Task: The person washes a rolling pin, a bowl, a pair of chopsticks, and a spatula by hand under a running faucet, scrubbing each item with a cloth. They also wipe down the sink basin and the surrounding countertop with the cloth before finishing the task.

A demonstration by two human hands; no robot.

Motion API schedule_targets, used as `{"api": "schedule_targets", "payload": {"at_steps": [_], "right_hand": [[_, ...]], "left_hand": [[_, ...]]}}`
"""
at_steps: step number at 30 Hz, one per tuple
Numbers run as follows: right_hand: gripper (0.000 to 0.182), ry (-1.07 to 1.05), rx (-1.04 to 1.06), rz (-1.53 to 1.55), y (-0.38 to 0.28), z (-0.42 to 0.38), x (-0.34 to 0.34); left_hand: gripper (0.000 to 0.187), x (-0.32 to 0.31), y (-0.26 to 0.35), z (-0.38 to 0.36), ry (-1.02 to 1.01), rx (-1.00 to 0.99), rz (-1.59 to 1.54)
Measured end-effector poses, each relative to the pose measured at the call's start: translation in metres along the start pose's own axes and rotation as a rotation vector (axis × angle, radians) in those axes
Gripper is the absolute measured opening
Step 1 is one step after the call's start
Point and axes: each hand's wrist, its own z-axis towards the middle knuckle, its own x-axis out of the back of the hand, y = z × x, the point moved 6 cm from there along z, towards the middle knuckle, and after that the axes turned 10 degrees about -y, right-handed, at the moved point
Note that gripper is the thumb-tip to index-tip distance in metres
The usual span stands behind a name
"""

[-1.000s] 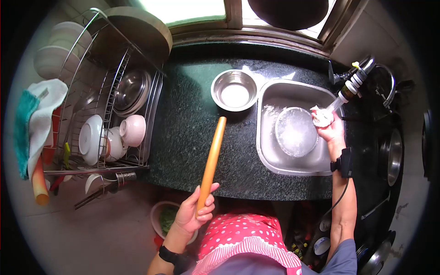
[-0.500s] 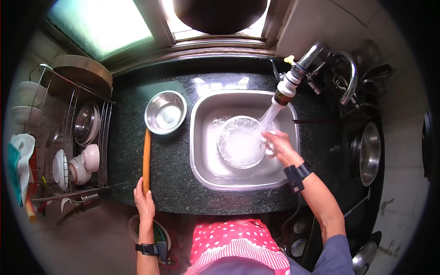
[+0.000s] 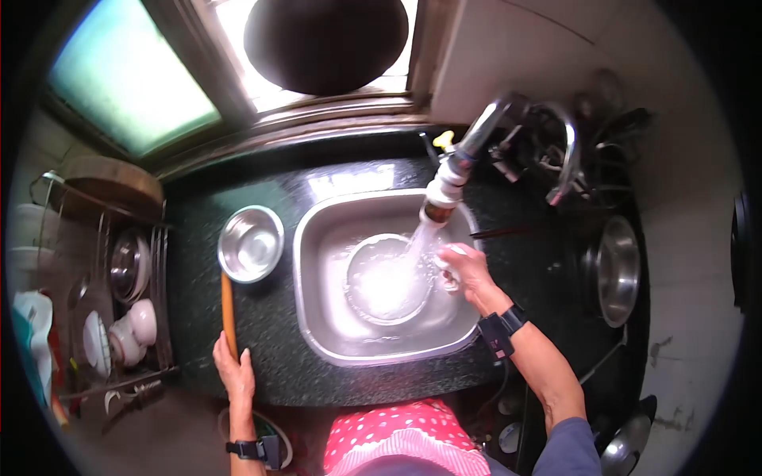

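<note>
My left hand rests at the lower end of a long wooden stick on the dark counter, thumb apart from the fingers. The stick's upper end meets a steel bowl. My right hand is closed around a small white item above the right side of the steel sink. Water runs from the faucet into a round, water-filled container in the sink, just left of that hand.
A wire rack with bowls and plates stands at the left. A large metal pan leans at the right, below a curved second tap. A window is behind the counter.
The view has shifted, so the sink and counter sit lower and further left. My right hand has moved slightly away from the water stream, still closed on the white item.
</note>
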Motion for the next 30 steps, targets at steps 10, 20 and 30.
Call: {"api": "schedule_targets", "payload": {"at_steps": [10,20,30], "right_hand": [[0.037,0.214,0.790,-1.936,-0.147,0.039,-0.029],[0.049,0.161,0.780,-1.645,-0.188,0.064,-0.030],[0.076,-0.176,0.797,-1.105,-0.176,0.098,-0.036]], "left_hand": [[0.062,0.018,0.034,0.005,0.068,0.010,-0.064],[0.060,-0.032,0.079,0.084,-0.131,0.404,-1.391],[0.046,-0.050,0.125,0.115,-0.077,0.453,-1.239]]}}
